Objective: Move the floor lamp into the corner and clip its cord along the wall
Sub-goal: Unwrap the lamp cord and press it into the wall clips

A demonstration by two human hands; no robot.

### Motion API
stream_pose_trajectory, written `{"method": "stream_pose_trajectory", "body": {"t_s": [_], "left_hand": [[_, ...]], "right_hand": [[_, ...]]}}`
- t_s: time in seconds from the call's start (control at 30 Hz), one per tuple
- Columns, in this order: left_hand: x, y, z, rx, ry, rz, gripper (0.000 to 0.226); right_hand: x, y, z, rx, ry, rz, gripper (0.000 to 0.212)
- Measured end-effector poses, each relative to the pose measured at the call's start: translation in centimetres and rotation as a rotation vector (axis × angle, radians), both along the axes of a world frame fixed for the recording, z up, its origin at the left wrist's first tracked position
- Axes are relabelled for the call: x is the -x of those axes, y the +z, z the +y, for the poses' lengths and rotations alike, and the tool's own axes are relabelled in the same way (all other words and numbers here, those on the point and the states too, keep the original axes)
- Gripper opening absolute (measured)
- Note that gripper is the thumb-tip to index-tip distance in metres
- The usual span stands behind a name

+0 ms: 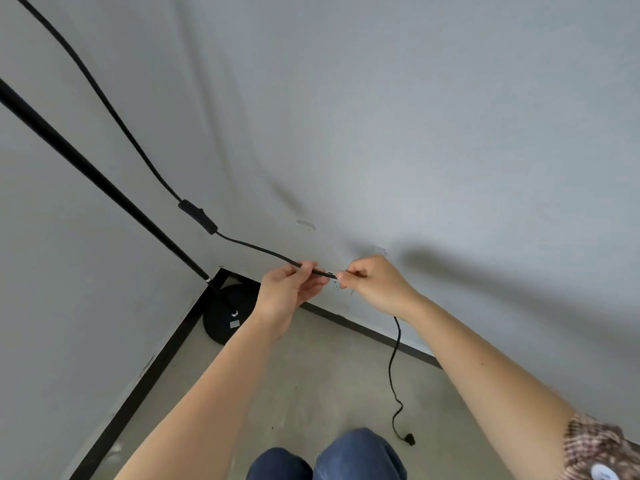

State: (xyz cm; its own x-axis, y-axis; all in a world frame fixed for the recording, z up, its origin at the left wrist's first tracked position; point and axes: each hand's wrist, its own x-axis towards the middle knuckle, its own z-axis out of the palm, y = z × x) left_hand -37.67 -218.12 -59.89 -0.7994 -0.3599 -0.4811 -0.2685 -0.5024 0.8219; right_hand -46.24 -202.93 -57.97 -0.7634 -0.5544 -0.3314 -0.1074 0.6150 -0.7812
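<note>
The black floor lamp stands in the corner, its round base (pixel 227 315) on the floor and its pole (pixel 104 181) rising to the upper left. Its black cord (pixel 258 250) runs down the wall through an inline switch (pixel 198 217) to my hands. My left hand (pixel 289 294) pinches the cord. My right hand (pixel 375 284) is closed on the cord and a small clear clip (pixel 341 278) against the wall. Below my right wrist the cord hangs down to the plug (pixel 408 439) on the floor. Two clear clips (pixel 305 224) are stuck on the wall above.
Grey walls meet in the corner with a black baseboard (pixel 363 332) along the bottom. The floor (pixel 329 386) is pale concrete. My knees in blue jeans (pixel 346 459) show at the bottom edge.
</note>
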Motion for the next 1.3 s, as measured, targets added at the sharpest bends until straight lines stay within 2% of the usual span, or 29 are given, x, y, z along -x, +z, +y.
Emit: {"method": "stream_pose_trajectory", "body": {"t_s": [0.07, 0.17, 0.27, 0.43, 0.63, 0.77, 0.9, 1.1, 1.23, 1.3], "left_hand": [[0.9, -3.9, 0.1, 0.029, 0.050, 0.037, 0.015], [1.8, -5.2, -0.8, 0.109, 0.151, 0.080, 0.016], [3.3, -8.8, -1.8, 0.194, 0.244, 0.144, 0.018], [6.0, -12.0, -4.3, 0.204, 0.366, 0.230, 0.016], [7.5, -13.7, -5.1, 0.167, 0.140, 0.255, 0.006], [8.0, -13.6, -5.3, 0.141, 0.110, 0.267, 0.006], [8.9, -12.7, -5.5, 0.123, 0.180, 0.303, 0.014], [10.2, -11.5, -5.6, -0.029, 0.298, 0.317, 0.007], [10.7, -11.1, -5.2, -0.109, 0.328, 0.318, 0.019], [10.9, -11.2, -5.3, -0.130, 0.319, 0.321, 0.014]], "right_hand": [[0.7, -3.7, 0.2, 0.024, 0.015, -0.030, 0.030], [1.6, -4.5, 0.5, 0.075, 0.015, -0.203, 0.026], [3.2, -8.5, 1.5, 0.130, 0.007, -0.231, 0.024], [4.5, -12.2, 2.4, 0.246, -0.038, -0.172, 0.020], [4.7, -12.3, 0.5, 0.270, -0.112, -0.023, 0.023], [4.4, -11.2, -0.4, 0.222, -0.129, 0.054, 0.023], [4.6, -9.7, -0.3, 0.257, -0.157, 0.059, 0.020], [4.7, -7.5, 0.0, 0.340, -0.227, 0.148, 0.007], [4.5, -6.6, -0.7, 0.379, -0.268, 0.243, 0.009], [4.5, -6.4, -1.1, 0.418, -0.301, 0.271, 0.010]]}}
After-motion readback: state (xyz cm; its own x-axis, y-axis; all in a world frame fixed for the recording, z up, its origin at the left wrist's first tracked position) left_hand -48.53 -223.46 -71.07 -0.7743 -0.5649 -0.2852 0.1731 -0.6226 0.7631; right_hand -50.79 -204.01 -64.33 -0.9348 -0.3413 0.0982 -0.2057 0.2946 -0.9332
